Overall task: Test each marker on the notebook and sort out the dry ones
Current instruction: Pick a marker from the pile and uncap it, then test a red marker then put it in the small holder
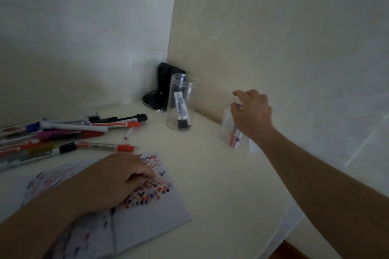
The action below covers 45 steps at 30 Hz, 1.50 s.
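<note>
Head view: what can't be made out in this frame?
- Right hand: covers the right jar's mouth, so whether its fingers hold a marker is unclear.
- Right jar's contents: blurred, count uncertain.
- Marker pile: cut off by the left edge.
- Notebook: partly under the left hand, left page blurred.

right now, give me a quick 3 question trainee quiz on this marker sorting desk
1. True or false: the left hand rests on the open notebook.
2. How many markers stand in the tall clear jar? A one, B two, C five.
3. Fill in: the right hand is over the small clear ____ by the wall.

Key: 1 true; 2 B; 3 cup.
</note>
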Tool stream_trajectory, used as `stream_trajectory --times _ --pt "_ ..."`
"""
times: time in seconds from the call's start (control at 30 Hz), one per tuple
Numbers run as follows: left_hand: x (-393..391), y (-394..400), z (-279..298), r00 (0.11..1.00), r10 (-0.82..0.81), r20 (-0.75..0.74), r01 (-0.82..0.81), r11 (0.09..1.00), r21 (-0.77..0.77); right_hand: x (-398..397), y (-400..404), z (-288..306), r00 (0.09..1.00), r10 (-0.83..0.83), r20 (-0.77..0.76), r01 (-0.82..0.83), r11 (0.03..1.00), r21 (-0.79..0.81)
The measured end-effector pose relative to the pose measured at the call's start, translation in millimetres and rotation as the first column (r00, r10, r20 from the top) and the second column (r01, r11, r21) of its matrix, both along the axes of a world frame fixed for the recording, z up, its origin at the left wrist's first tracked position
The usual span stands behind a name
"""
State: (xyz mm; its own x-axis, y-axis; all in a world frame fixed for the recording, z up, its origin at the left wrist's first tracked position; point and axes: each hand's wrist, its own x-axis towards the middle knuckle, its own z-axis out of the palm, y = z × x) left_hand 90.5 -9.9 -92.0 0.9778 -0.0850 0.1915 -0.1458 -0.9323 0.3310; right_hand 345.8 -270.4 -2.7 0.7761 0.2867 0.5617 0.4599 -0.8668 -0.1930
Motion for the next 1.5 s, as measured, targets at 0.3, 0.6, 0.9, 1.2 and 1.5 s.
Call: stream_trajectory --times 0.3,0.6,0.9,1.2,1.5 --pt "-8.9 11.5 7.8 0.992 0.101 -0.071 -0.103 0.995 -0.012 -110.4 150.3 -79.3 0.751 0.543 -0.376 -0.58 0.814 0.016" --pt "-5.7 11.5 6.9 0.992 0.108 -0.066 -0.113 0.991 -0.076 -110.2 199.1 -83.6 0.736 0.53 -0.42 -0.617 0.781 -0.096" --pt "-11.0 12.9 8.2 0.989 0.125 -0.083 -0.135 0.981 -0.136 -115.1 176.4 -76.6 0.697 0.649 -0.303 -0.667 0.743 0.057" --pt "-11.8 10.6 12.3 0.976 0.216 -0.008 -0.2 0.889 -0.413 -155.4 117.5 -71.9 0.227 0.851 -0.473 -0.295 0.523 0.799" --pt "-10.1 2.7 10.6 0.964 0.191 0.186 -0.162 0.973 -0.164 -142.8 105.3 -75.8 -0.064 0.927 -0.369 -0.046 0.366 0.929"
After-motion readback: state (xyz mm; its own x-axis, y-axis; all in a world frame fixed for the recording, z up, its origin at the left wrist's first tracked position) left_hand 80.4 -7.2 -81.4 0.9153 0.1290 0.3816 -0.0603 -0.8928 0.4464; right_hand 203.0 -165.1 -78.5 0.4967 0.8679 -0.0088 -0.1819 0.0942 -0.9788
